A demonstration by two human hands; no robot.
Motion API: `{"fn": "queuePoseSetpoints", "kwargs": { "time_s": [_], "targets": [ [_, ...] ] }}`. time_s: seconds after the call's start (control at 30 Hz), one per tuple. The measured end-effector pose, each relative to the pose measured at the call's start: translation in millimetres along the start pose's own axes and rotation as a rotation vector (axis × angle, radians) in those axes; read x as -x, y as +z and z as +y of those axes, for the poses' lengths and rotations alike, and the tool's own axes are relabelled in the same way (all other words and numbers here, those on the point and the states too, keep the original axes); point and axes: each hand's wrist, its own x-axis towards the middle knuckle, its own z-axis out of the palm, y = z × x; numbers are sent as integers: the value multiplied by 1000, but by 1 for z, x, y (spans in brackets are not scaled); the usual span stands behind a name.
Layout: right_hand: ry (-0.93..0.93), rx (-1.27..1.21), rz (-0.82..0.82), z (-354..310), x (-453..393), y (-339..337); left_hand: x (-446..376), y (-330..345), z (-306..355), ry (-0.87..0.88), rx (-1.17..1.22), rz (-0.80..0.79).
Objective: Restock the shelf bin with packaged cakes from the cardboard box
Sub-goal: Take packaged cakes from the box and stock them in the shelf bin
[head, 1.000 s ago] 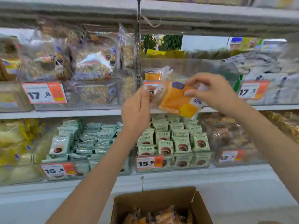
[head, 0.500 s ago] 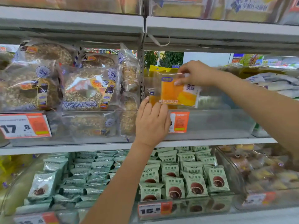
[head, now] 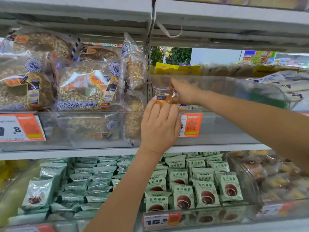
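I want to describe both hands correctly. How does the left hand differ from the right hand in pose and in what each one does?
The left hand reaches up from below with its fingers fairly straight against the orange cake packet; the right hand comes in from the right and pinches the packet's clear wrapper from above. The left hand is in front of the clear bin; the right hand reaches over its rim. Both touch the same packet.

Both forearms are bare to the frame edge, with no sleeve, watch or bracelet showing. The left hand (head: 159, 127) has a pale, light-painted nail at its index fingertip. The right hand (head: 184, 92) shows no ring; its nails are hidden.
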Motion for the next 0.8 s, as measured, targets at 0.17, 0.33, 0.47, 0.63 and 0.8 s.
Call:
{"fn": "queuePoseSetpoints", "kwargs": {
  "time_s": [0.17, 0.33, 0.47, 0.63, 0.8],
  "targets": [
    [44, 75, 22, 2, 3, -2, 1, -1, 0, 3, -16, -25],
    [136, -99, 342, 5, 32, -26, -3, -6, -2, -1, -44, -107],
    [110, -113, 768, -14, 104, -41, -6, -14, -4, 56, -31, -241],
    [8, 69, 866, -41, 217, 4, 29, -53, 6, 137, -34, -358],
    [38, 18, 557, -64, 314, 114, 124, -124, 43, 299, 316, -566]
  ]
}}
